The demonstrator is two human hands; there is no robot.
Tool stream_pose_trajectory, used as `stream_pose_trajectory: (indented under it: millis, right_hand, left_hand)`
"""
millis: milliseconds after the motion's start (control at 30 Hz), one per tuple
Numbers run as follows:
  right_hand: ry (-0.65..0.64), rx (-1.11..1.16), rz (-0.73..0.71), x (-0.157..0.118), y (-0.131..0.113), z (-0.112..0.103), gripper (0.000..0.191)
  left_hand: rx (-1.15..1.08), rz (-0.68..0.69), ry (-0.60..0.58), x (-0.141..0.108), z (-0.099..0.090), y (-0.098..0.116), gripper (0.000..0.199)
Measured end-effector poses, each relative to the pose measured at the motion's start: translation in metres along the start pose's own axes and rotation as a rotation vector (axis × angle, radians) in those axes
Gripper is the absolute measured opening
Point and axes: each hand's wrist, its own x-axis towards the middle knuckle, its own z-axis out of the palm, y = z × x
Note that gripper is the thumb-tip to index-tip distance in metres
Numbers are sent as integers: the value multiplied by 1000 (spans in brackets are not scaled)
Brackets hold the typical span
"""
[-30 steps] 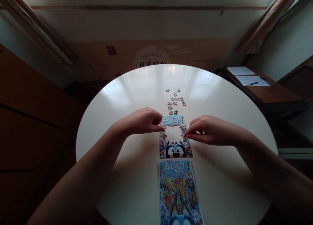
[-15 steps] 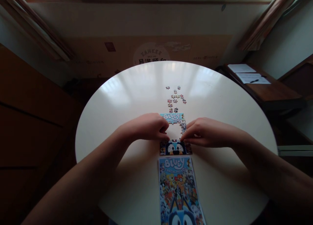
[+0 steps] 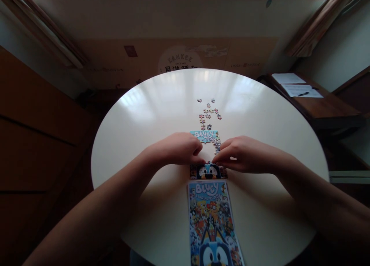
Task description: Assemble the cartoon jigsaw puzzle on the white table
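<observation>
A partly assembled jigsaw puzzle (image 3: 208, 172) lies on the round white table, with an open gap between its lower section and the blue titled top strip. My left hand (image 3: 185, 148) is curled at the gap's left side, its thumb pressed on the upper edge of the lower section. From the right, my right hand (image 3: 243, 154) pinches at that same edge, fingertips together by a small puzzle piece (image 3: 208, 163). Fingers partly hide the contact. Nearer me lies the reference picture (image 3: 214, 219), showing a blue cartoon dog.
Several loose puzzle pieces (image 3: 208, 115) lie scattered beyond the puzzle on the white table (image 3: 138, 123). A brown side table (image 3: 326, 106) with papers (image 3: 302, 90) and a pen stands at the right. Curtains hang on both sides by the wall.
My right fingertips have shifted slightly left along the lower section's edge, and my left thumb has moved slightly right, narrowing the space between them. The whole view has tilted a little.
</observation>
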Motion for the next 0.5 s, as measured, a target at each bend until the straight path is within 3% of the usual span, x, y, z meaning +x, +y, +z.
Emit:
stream_pose_trajectory:
  millis: [500]
  right_hand:
    - [16,-132,45,0,-9,6,22]
  left_hand:
    - [73,-84,-38,2,-1,14,36]
